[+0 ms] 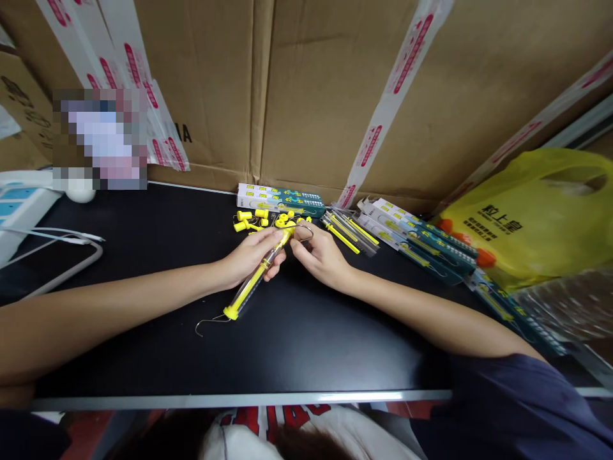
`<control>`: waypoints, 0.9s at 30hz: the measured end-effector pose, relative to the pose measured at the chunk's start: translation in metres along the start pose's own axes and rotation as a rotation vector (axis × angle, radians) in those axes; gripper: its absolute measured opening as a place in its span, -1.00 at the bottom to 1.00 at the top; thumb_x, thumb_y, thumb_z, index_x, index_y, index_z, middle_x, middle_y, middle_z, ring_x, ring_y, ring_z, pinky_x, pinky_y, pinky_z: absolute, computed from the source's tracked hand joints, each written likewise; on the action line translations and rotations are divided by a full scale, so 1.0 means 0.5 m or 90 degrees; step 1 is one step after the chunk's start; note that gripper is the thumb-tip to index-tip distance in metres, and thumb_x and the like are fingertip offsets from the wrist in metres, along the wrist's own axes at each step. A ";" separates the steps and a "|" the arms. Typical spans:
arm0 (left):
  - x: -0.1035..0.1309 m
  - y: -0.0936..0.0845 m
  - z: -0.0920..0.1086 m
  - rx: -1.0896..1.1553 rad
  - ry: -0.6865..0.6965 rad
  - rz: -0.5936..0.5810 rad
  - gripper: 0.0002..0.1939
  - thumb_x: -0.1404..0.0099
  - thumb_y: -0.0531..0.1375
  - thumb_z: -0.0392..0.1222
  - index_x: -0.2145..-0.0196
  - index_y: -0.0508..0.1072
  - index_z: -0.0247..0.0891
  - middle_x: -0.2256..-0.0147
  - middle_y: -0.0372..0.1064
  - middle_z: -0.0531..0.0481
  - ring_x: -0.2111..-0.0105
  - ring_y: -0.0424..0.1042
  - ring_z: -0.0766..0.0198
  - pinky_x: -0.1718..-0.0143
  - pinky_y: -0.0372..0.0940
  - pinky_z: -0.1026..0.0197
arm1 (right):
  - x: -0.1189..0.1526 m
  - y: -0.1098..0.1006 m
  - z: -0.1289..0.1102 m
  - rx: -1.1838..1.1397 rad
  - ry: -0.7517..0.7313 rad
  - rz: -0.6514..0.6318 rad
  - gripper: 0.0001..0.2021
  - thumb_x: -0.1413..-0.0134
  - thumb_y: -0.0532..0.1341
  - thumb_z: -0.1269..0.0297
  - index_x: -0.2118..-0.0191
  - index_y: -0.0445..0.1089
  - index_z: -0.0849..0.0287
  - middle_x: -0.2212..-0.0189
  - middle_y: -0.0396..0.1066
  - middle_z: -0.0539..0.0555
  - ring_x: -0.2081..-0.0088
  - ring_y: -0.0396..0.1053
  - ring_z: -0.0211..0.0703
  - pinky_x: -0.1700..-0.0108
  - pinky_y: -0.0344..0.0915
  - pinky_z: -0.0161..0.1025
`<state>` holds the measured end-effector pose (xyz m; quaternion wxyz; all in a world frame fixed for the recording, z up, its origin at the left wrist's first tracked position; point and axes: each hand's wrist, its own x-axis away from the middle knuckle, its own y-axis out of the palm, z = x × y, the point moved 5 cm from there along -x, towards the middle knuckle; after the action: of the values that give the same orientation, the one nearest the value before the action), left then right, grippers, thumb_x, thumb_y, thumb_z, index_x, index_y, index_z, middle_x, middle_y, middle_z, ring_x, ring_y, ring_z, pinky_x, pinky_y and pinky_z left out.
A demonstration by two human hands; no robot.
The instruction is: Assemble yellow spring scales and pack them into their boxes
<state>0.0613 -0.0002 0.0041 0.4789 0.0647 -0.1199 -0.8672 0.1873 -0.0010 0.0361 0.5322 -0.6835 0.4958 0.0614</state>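
Your left hand [255, 251] is wrapped narrowly around the upper part of one clear-tubed spring scale [256, 279], holding it tilted above the black surface [306, 351], its lower yellow cap [230, 312] sloping down toward you and to your left, with a thin lower hook [211, 321] beyond it. Your right hand [322, 257] is just beside the scale's top end, fingers curled in close at the upper hook [301, 226]; you cannot tell from here whether they pinch it. Behind your hands, the yellow bag [541, 223] on your right reads 粒上皇, with smaller print too fine to make out. The back-left boxes [280, 199] carry white and dark green panels where the characters 力 and 计 can be read, and the large carton [316, 76] shows letters that look like "IA", partly covered by tape [368, 144] with red labels too small to read. You have one scale in hand, one yellow bag, and what look like two back-left boxes; the right-hand boxes [416, 236] overlap too much to count surely. The yellow fittings [244, 225] are piled just beyond your left hand, and several clear tubes and yellow strips [349, 231] lie beyond your right, both too crowded for an exact number.
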 end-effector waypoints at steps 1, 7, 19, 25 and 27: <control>0.001 0.002 0.000 -0.007 -0.004 -0.007 -0.76 -0.38 0.06 -0.01 0.28 0.20 -0.24 0.61 0.23 0.18 0.76 0.20 0.47 0.77 0.13 0.44 | 0.001 0.001 0.000 0.002 0.010 -0.001 -0.78 -0.19 0.01 0.40 0.48 0.03 0.11 0.48 0.12 -0.03 0.41 0.15 -0.24 0.31 0.13 -0.26; 0.011 0.009 -0.007 -0.053 -0.059 0.033 -0.76 -0.42 -0.05 0.06 0.24 0.14 -0.16 0.66 0.19 0.23 0.81 0.14 0.44 0.82 0.09 0.44 | 0.006 0.007 0.002 0.001 0.029 -0.009 -0.87 -0.24 0.01 0.34 0.36 0.19 0.12 0.43 0.25 0.02 0.38 0.22 -0.22 0.27 0.19 -0.25; 0.021 0.031 0.008 0.049 -0.073 -0.030 -0.52 -0.38 0.01 0.11 0.59 0.12 -0.23 0.77 0.00 0.21 0.86 -0.08 0.51 0.85 -0.05 0.44 | 0.002 0.001 0.005 -0.072 -0.038 0.011 -0.80 -0.29 0.03 0.26 0.39 0.24 0.13 0.44 0.27 0.04 0.36 0.25 -0.20 0.24 0.25 -0.21; 0.017 0.023 0.003 0.112 -0.137 -0.114 -0.52 -0.40 -0.03 0.09 0.59 0.15 -0.24 0.79 -0.06 0.20 0.86 -0.14 0.50 0.88 -0.07 0.44 | 0.002 -0.005 0.005 -0.115 -0.002 -0.016 -0.77 -0.32 0.04 0.23 0.38 0.27 0.16 0.43 0.31 0.03 0.36 0.26 -0.24 0.25 0.23 -0.25; 0.016 0.017 -0.002 0.143 -0.161 -0.128 -0.54 -0.41 -0.06 0.07 0.56 0.19 -0.25 0.77 -0.05 0.21 0.86 -0.18 0.50 0.89 -0.09 0.44 | 0.001 -0.005 0.006 -0.148 0.026 -0.039 -0.73 -0.33 0.02 0.19 0.38 0.27 0.17 0.43 0.31 0.02 0.37 0.27 -0.25 0.26 0.24 -0.26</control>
<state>0.0641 -0.0115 0.0056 0.3607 0.0202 -0.2679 -0.8932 0.1907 0.0010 0.0363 0.4409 -0.7563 0.4752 0.0884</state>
